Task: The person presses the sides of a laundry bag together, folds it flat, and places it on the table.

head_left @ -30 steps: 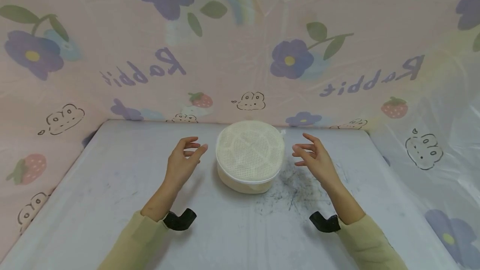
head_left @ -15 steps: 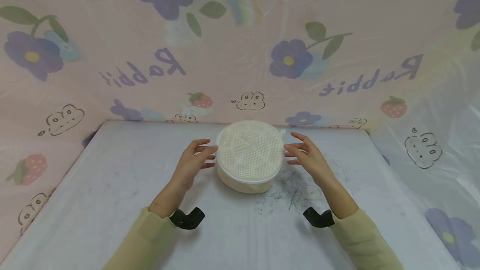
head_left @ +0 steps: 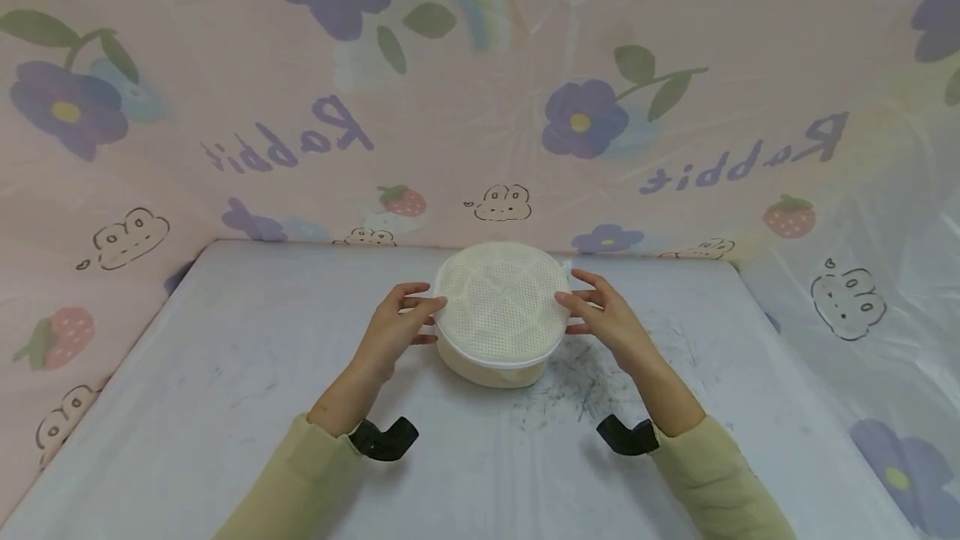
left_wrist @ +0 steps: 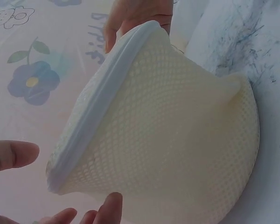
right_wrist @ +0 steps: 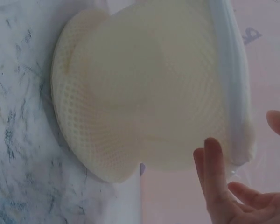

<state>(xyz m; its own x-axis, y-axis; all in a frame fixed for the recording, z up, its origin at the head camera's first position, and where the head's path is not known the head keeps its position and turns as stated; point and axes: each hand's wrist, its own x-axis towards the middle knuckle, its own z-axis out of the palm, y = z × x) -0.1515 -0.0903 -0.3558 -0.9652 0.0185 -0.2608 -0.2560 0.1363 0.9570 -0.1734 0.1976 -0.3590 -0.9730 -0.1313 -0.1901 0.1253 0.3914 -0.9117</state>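
A round, cream mesh laundry bag [head_left: 502,302] stands upright on the table, its flat mesh top facing up. A white zipper band [left_wrist: 102,102] runs round its upper rim. On the bag's left side my left hand [head_left: 396,327] has its fingertips right at the wall and its thumb over the rim. The right hand [head_left: 611,327] mirrors it on the opposite side, near the small tab at the back right. Both wrist views show the thumbs [left_wrist: 25,154] [right_wrist: 277,122] apart from the rim and relaxed fingers [right_wrist: 213,163] beside the mesh wall.
The white-covered table [head_left: 225,373] has dark scuff marks right of the bag. Behind it and at both sides hangs a pink printed curtain [head_left: 465,123]. Black angled pieces [head_left: 386,440] [head_left: 628,435] stick out from both sleeve cuffs.
Both hands have moved inward from either side up to the bag, left hand rightward and right hand leftward. The bag stays in place.
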